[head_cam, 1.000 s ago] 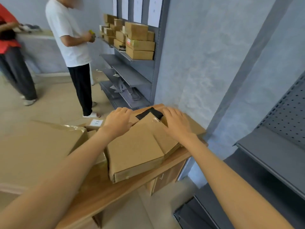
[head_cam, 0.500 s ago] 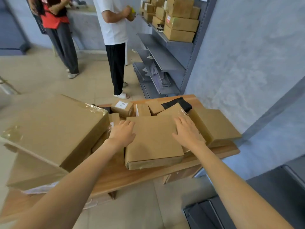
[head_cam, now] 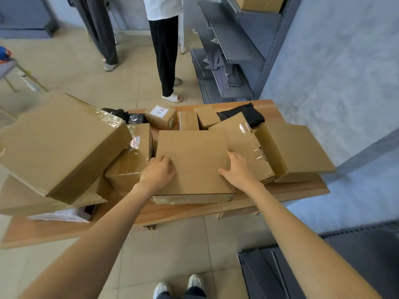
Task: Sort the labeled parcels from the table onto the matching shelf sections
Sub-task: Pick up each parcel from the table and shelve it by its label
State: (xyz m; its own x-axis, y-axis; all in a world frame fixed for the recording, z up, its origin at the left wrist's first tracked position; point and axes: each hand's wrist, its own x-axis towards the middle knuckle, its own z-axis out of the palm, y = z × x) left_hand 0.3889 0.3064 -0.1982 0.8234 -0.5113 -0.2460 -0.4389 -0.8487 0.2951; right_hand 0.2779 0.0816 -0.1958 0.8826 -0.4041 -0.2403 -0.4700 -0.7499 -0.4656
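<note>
A flat cardboard parcel (head_cam: 192,162) lies near the front edge of the wooden tabletop (head_cam: 280,190), between taller boxes. The left hand (head_cam: 158,172) rests on its left edge, fingers relaxed; the right hand (head_cam: 237,169) lies spread on its right side (neither curls around it). The parcel is nearly square, its slightly longer side running away from the person.

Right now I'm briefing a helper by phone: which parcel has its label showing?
Start at the wooden table heaped with brown parcels. Look along its far edge, behind the flat box under both hands. The small box there is the only one with a white handwritten label on top.
</note>
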